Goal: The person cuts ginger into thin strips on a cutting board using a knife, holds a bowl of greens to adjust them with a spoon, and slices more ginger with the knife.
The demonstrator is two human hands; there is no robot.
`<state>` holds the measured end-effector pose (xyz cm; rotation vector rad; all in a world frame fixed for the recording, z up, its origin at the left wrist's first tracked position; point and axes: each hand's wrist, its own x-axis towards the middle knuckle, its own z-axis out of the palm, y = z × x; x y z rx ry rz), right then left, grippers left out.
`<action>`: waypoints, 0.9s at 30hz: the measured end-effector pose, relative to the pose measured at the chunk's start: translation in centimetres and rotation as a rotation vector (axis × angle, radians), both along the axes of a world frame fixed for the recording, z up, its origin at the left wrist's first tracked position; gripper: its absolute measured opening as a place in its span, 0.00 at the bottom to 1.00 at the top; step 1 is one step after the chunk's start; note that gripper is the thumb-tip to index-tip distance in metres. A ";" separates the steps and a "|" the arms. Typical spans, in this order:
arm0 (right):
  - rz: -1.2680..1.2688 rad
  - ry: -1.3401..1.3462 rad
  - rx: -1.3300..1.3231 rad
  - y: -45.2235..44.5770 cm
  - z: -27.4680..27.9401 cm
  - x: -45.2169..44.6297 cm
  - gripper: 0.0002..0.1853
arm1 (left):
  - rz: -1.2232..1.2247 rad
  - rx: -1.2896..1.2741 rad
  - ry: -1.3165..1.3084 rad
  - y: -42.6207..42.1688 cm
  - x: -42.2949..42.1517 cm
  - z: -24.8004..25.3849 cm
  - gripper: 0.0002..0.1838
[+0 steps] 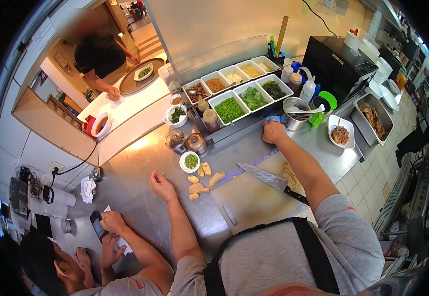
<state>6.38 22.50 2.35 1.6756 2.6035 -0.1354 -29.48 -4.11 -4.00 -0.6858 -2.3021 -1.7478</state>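
Observation:
My right hand is closed on a small blue cloth at the front of the topping rack, just left of a steel pot with a white ladle in it. My left hand is held over the steel counter with nothing in it, fingers loosely apart. Near it are several peeled pieces of ginger and a small white bowl of chopped green onion. A knife with a black handle lies on the cutting board, beside a pile of pale thin strips.
White tubs of toppings fill the rack. Two glass jars stand left of it. At right are a bowl of meat and a steel pan. A co-worker's hands hold a phone; another person stands by a round tray.

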 end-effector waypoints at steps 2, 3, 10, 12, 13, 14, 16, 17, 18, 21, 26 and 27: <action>0.003 -0.005 0.012 0.0 -0.2 0.0 0.18 | 0.003 -0.002 0.008 -0.1 0.2 0.3 0.13; 0.004 -0.007 0.019 0.0 -0.3 0.0 0.18 | 0.004 -0.003 0.003 -0.1 0.1 0.2 0.13; 0.012 -0.003 0.047 0.2 -1.0 0.1 0.17 | 0.000 -0.012 0.008 -0.2 -0.2 -0.3 0.13; 0.007 0.022 0.035 0.0 -0.4 0.1 0.17 | -0.005 -0.002 -0.009 0.0 -0.1 -0.1 0.13; 0.007 -0.001 0.027 0.0 -0.1 0.0 0.17 | -0.010 0.013 -0.028 0.1 -0.1 0.0 0.13; 0.007 -0.025 0.013 -0.2 0.1 0.0 0.17 | -0.015 0.024 -0.048 -0.1 -0.1 0.0 0.13; 0.007 -0.048 0.006 -0.3 0.4 -0.1 0.18 | -0.011 0.020 -0.023 0.0 -0.4 -0.3 0.13; 0.009 -0.048 0.008 -0.4 0.3 -0.1 0.18 | -0.007 0.017 -0.012 -0.1 -0.5 -0.5 0.13; 0.009 -0.047 0.012 -0.3 0.4 -0.1 0.18 | -0.004 0.025 -0.019 -0.1 -0.5 -0.5 0.13; 0.004 -0.030 -0.001 0.6 -0.7 0.0 0.19 | -0.008 0.029 -0.031 0.0 -0.3 -0.5 0.13; 0.007 -0.044 -0.019 -0.2 0.8 -0.2 0.20 | 0.000 0.019 -0.046 -0.1 -0.2 -0.2 0.12; 0.005 -0.036 -0.024 -0.2 0.8 -0.1 0.19 | 0.001 0.024 -0.044 0.0 -0.3 -0.3 0.12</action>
